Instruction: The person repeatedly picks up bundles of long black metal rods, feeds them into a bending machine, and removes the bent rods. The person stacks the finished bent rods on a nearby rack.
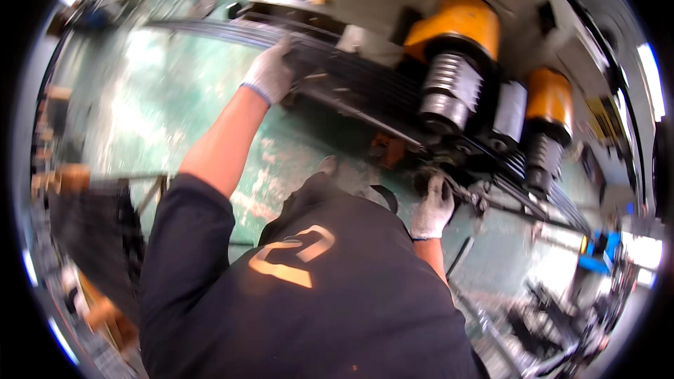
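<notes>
My left hand, in a white knitted glove, is at the near side of a bundle of long thin metal bars, its fingers curled at their edge. The bars run across a dark machine bed. My right hand, gloved alike, is lower and to the right, at the machine's front edge. Its fingers are closed by a dark metal fitting; what they hold is blurred and partly hidden. Above the bed stand two orange cylinders with ribbed silver lower parts.
Green worn floor lies to the left and underfoot. Dark sheeting hangs over a stand at left. Metal frames and a blue object are at the lower right. The bars stick out past the machine's right end.
</notes>
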Motion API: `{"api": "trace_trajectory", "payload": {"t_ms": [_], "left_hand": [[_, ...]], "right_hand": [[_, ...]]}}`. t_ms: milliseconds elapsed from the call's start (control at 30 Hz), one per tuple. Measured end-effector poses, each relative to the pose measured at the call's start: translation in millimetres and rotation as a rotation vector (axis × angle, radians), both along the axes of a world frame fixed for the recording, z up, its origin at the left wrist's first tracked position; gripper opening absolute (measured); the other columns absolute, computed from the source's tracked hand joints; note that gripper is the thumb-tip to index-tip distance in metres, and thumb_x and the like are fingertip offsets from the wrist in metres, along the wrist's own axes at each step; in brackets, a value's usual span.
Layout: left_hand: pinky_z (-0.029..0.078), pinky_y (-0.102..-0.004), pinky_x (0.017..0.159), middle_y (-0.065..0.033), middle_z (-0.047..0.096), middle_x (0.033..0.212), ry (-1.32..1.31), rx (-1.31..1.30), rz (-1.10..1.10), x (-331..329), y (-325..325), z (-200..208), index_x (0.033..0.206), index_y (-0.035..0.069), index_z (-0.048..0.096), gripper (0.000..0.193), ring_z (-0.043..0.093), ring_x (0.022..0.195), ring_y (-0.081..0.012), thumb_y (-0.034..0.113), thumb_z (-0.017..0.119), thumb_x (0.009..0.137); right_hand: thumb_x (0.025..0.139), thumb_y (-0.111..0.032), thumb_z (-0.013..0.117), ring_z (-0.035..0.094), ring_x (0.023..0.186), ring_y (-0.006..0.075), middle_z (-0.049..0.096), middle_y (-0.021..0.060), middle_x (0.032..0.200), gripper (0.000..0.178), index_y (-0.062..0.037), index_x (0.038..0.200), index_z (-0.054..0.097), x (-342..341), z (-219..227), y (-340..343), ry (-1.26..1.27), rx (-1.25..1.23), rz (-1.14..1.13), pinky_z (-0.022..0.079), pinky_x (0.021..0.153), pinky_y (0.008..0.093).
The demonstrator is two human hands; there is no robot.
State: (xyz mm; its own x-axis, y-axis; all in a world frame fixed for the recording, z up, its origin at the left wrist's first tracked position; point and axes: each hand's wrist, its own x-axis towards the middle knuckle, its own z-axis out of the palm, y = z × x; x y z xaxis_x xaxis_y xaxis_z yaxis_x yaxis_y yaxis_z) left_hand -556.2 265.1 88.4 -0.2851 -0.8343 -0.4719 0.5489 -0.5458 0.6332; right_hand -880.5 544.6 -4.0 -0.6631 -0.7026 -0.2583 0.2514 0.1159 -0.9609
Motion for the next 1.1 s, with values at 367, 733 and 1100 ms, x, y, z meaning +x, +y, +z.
{"api": "trace_trajectory", "payload": {"t_ms": [367, 733, 1100], "left_hand": [[0.054, -0.042, 0.092, -0.0146, 0.073, 0.101, -1.431, -0.849, -0.694, 16, 264, 130, 0.103, 0.004, 0.073, 0.026, 0.068, 0.098, -0.0303, 0.026, 0.072, 0.09], [0.056, -0.0478, 0.073, -0.0175, 0.073, 0.082, -2.238, -0.114, -0.789, 154, 343, 59, 0.089, 0.008, 0.075, 0.018, 0.073, 0.083, -0.034, 0.019, 0.061, 0.087], [0.054, -0.0391, 0.092, -0.0168, 0.073, 0.113, -1.536, -0.258, 0.316, 319, 108, 70, 0.126, 0.001, 0.067, 0.046, 0.07, 0.1, -0.0261, 0.037, 0.061, 0.098]], "right_hand": [[0.104, -0.019, 0.064, 0.07, 0.091, 0.0165, 0.074, 0.0084, 0.096, 0.023, 0.0033, 0.105, 0.07, 49, -4, -16, -0.064, 0.058, 0.739, 0.054, 0.089, 0.0308], [0.104, -0.021, 0.065, 0.069, 0.088, 0.0173, 0.074, 0.0099, 0.096, 0.024, 0.0029, 0.104, 0.07, 123, 12, -56, -0.167, -0.038, 1.029, 0.054, 0.086, 0.0311], [0.102, -0.022, 0.066, 0.069, 0.086, 0.0169, 0.075, 0.0104, 0.093, 0.028, 0.0053, 0.105, 0.07, 202, -31, -102, -0.043, 0.176, 1.025, 0.055, 0.084, 0.0309]]}}
